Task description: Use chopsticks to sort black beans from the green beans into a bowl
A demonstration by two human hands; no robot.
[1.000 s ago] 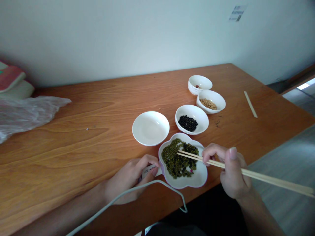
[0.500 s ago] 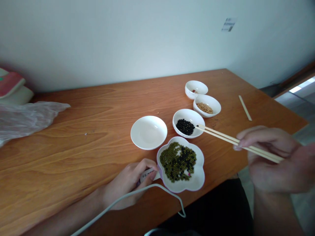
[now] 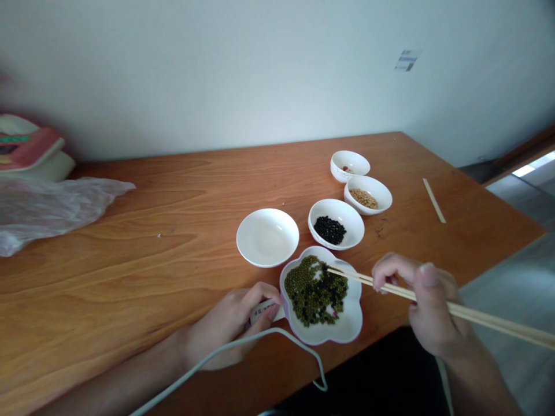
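My left hand (image 3: 243, 323) is closed around the short labelled handle of a flower-shaped white dish (image 3: 347, 326) with a pale purple rim. Green beans (image 3: 299, 283) mixed with black ones lie in the dish, with a small pink bit among them. My right hand (image 3: 425, 300) grips a pair of wooden chopsticks (image 3: 359, 277), whose tips reach down among the beans near the dish's upper middle. Just behind the dish stands a white bowl (image 3: 353, 231) of black beans (image 3: 330, 230). Left of that is a white bowl (image 3: 267, 238) with nothing visible inside.
Farther back are a bowl (image 3: 384, 196) of tan beans and another bowl (image 3: 362, 167) with a few reddish bits. A light wooden stick (image 3: 434, 200) lies at the right. Clear plastic (image 3: 65, 202) and a red-and-white container (image 3: 39, 150) sit at the left. A pale cable (image 3: 208, 352) crosses my left forearm.
The chopsticks have moved from the black bean bowl down and left into the flower-shaped dish. My right hand has shifted left with them. My left hand keeps holding the handle.
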